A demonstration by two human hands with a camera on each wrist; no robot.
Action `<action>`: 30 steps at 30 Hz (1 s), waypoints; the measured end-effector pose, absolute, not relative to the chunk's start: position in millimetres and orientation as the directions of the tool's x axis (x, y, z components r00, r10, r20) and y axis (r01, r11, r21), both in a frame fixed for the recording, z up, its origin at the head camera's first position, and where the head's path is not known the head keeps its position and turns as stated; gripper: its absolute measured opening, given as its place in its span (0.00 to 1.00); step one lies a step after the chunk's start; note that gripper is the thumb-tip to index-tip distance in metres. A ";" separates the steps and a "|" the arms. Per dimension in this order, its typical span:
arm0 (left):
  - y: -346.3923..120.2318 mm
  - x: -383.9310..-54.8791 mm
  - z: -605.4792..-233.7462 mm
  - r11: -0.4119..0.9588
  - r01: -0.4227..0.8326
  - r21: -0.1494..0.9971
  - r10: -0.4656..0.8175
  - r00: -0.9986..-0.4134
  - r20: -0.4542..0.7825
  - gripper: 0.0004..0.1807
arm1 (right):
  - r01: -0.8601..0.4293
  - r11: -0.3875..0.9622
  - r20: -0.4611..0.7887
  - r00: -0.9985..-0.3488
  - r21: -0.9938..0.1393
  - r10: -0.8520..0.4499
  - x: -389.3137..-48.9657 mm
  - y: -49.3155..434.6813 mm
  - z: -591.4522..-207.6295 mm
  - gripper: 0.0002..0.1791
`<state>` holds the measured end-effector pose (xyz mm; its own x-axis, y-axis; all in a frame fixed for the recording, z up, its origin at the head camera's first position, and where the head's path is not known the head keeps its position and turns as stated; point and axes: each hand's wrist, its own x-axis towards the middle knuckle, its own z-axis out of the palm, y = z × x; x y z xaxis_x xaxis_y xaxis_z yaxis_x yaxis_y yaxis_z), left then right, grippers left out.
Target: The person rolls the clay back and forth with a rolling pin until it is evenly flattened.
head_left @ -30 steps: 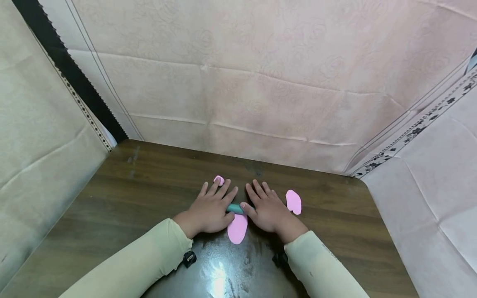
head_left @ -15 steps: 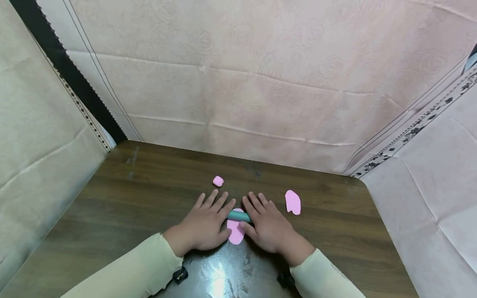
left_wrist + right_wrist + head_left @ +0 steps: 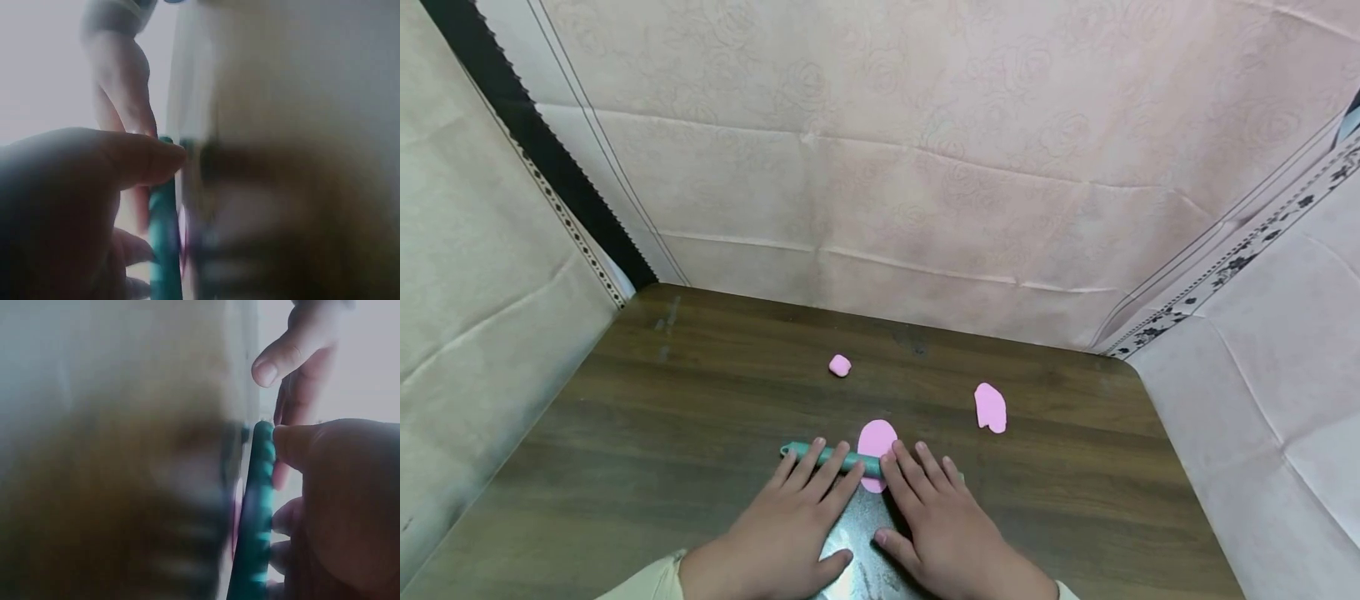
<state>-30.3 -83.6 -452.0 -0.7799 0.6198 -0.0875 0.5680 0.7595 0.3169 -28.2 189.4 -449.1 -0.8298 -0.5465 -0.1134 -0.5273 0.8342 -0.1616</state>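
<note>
Inside tabletop's far edge (image 3: 775, 307), our left hand (image 3: 790, 525) and right hand (image 3: 951, 533) press rod (image 3: 872, 466), grip wide. Uneven force could skew it.

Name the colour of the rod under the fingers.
Teal green; the right wrist view shows the rod best, with a long stretch uncovered.

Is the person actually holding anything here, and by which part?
Nothing is gripped. The left hand rests straight fingers on the left half of the green rod, the right hand on its right half; it lies across a pink piece.
</note>
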 end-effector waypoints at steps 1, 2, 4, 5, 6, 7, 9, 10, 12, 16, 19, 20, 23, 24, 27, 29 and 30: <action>-84.0 -26.2 -452.1 0.757 0.573 0.312 0.624 -0.777 -0.086 0.53 | -0.531 0.833 -0.108 -0.829 -0.158 -0.549 -24.0 189.6 -449.2 0.46; -84.2 -22.8 -452.1 0.756 0.577 0.309 0.627 -0.774 -0.087 0.54 | -0.534 0.832 -0.101 -0.829 -0.153 -0.551 -20.4 189.6 -449.4 0.46; -84.2 -17.8 -453.0 0.753 0.584 0.304 0.632 -0.770 -0.087 0.54 | -0.541 0.830 -0.085 -0.829 -0.135 -0.553 -14.4 189.6 -450.0 0.45; -84.0 -16.1 -453.3 0.751 0.587 0.302 0.635 -0.768 -0.087 0.54 | -0.542 0.831 -0.082 -0.829 -0.127 -0.553 -12.3 189.6 -450.3 0.45; -83.8 -14.8 -453.3 0.750 0.586 0.306 0.636 -0.766 -0.091 0.55 | -0.542 0.832 -0.080 -0.830 -0.122 -0.552 -10.7 189.5 -450.5 0.45; -83.2 -14.1 -453.4 0.751 0.583 0.310 0.635 -0.766 -0.096 0.54 | -0.541 0.832 -0.078 -0.831 -0.120 -0.551 -9.8 189.3 -450.7 0.45; -81.3 -15.4 -453.5 0.752 0.574 0.324 0.630 -0.770 -0.099 0.55 | -0.531 0.838 -0.078 -0.837 -0.128 -0.542 -10.8 188.4 -451.0 0.45; -80.3 -17.0 -453.4 0.753 0.568 0.333 0.627 -0.773 -0.097 0.55 | -0.525 0.841 -0.081 -0.840 -0.135 -0.537 -12.8 187.8 -450.7 0.45; -77.4 -22.1 -454.2 0.761 0.552 0.341 0.611 -0.786 -0.093 0.55 | -0.508 0.847 -0.091 -0.846 -0.159 -0.525 -19.9 186.1 -449.7 0.45; -71.2 -41.3 -457.2 0.783 0.507 0.361 0.565 -0.822 -0.070 0.54 | -0.470 0.859 -0.125 -0.858 -0.204 -0.499 -44.6 181.2 -446.6 0.45; -66.5 -61.8 -459.1 0.798 0.477 0.369 0.535 -0.842 -0.068 0.53 | -0.445 0.871 -0.147 -0.866 -0.209 -0.478 -67.2 178.4 -446.4 0.44; -64.9 -69.0 -459.7 0.803 0.473 0.363 0.530 -0.845 -0.071 0.52 | -0.437 0.876 -0.154 -0.869 -0.205 -0.470 -74.8 177.8 -446.7 0.44; -59.9 -90.3 -461.4 0.818 0.470 0.331 0.522 -0.849 -0.083 0.52 | -0.415 0.891 -0.169 -0.879 -0.184 -0.445 -97.6 177.3 -449.8 0.44; -58.3 -97.2 -461.8 0.820 0.473 0.321 0.522 -0.849 -0.083 0.52 | -0.406 0.896 -0.177 -0.883 -0.180 -0.436 -104.9 177.3 -450.8 0.44; -53.9 -117.0 -462.5 0.821 0.484 0.304 0.528 -0.846 -0.079 0.52 | -0.378 0.909 -0.199 -0.891 -0.173 -0.408 -124.9 178.2 -453.2 0.44; -51.4 -129.0 -462.8 0.817 0.491 0.302 0.534 -0.842 -0.075 0.52 | -0.359 0.915 -0.217 -0.893 -0.182 -0.393 -136.0 179.6 -453.3 0.43; -50.3 -134.4 -462.8 0.815 0.494 0.302 0.537 -0.840 -0.075 0.52 | -0.349 0.917 -0.228 -0.893 -0.191 -0.388 -140.8 180.2 -452.7 0.43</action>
